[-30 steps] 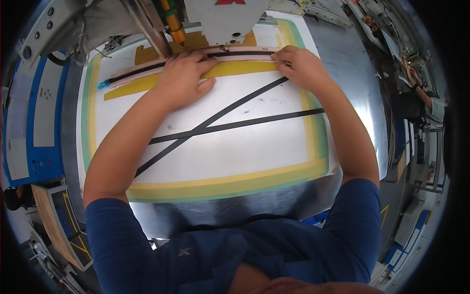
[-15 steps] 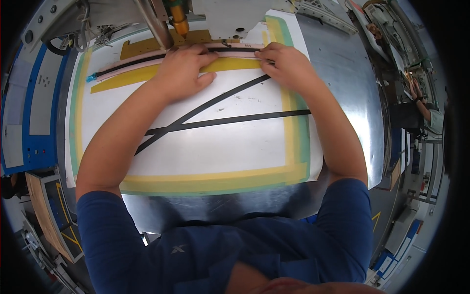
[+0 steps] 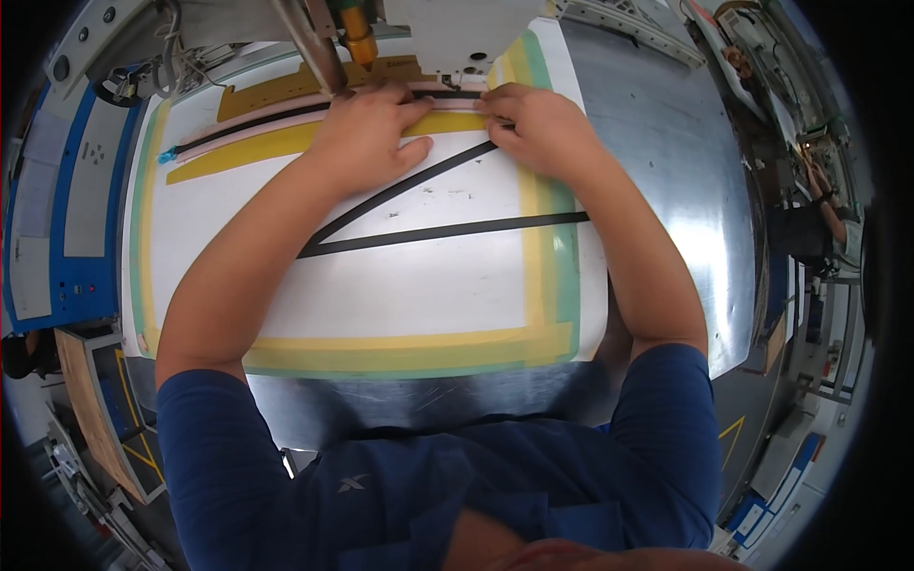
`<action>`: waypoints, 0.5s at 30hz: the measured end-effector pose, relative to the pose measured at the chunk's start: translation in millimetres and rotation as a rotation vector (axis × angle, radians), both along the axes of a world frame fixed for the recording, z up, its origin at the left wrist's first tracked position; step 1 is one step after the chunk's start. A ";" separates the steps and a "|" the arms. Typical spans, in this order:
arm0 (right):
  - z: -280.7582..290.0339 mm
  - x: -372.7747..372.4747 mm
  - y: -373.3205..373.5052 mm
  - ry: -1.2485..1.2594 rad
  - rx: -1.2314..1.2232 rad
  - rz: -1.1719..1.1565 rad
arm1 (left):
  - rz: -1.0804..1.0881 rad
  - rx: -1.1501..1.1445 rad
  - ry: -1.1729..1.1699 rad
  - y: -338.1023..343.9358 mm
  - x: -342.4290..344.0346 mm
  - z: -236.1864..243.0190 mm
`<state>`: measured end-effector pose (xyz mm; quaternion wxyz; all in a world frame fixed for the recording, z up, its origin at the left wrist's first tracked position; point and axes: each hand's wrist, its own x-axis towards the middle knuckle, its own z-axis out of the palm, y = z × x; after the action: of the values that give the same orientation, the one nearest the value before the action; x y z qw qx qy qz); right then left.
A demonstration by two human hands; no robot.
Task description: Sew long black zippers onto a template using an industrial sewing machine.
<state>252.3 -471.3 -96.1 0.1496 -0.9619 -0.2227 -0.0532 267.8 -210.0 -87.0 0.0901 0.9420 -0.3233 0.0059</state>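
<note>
A long black strip (image 3: 252, 122) lies along a pink strip (image 3: 211, 141) on an olive-yellow template (image 3: 243, 155). My left hand (image 3: 367, 138) rests over the strips beside a metal post, its fingers stretched out and the thumb apart. Farther right, my right hand (image 3: 538, 128) pinches the black strip at the right part of the template. From under that hand a loose length of black strip (image 3: 409, 193) slants down to my left forearm. Another black length (image 3: 447, 229) runs from there to my right forearm. Both forearms hide parts of these lengths.
A brass-coloured nozzle (image 3: 359, 48) and the metal post (image 3: 312, 48) come down just beyond my hands, beside a grey machine head (image 3: 457, 29). White sheeting (image 3: 419, 290) edged with yellow and green tape covers the metal table (image 3: 657, 181). Another person's arm (image 3: 830, 214) shows at far right.
The taped sheet, template and strips have shifted left. My right hand has come left with them, nearer my left hand, which has moved slightly right. The loose black lengths have shifted too.
</note>
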 end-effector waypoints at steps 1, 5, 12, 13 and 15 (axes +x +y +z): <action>-0.9 -0.8 -3.0 -0.001 -0.002 0.001 | -0.005 -0.010 -0.020 -3.7 -0.3 -1.8; -9.2 -6.0 -11.7 -0.057 0.056 -0.023 | -0.013 -0.033 -0.068 -14.6 -0.7 -8.8; -16.2 -6.4 -21.8 -0.134 0.115 0.040 | 0.007 -0.024 -0.076 -35.0 -3.0 -11.8; -16.1 -6.9 -19.6 -0.135 0.116 0.049 | 0.012 -0.010 -0.057 -36.9 -3.7 -10.8; -13.4 -9.6 -14.7 -0.137 0.112 0.040 | 0.020 0.002 -0.046 -40.6 -6.1 -7.1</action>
<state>242.7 -486.0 -109.5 0.1884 -0.9415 -0.2482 -0.1282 261.8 -250.6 -94.1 0.0816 0.9449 -0.3158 0.0281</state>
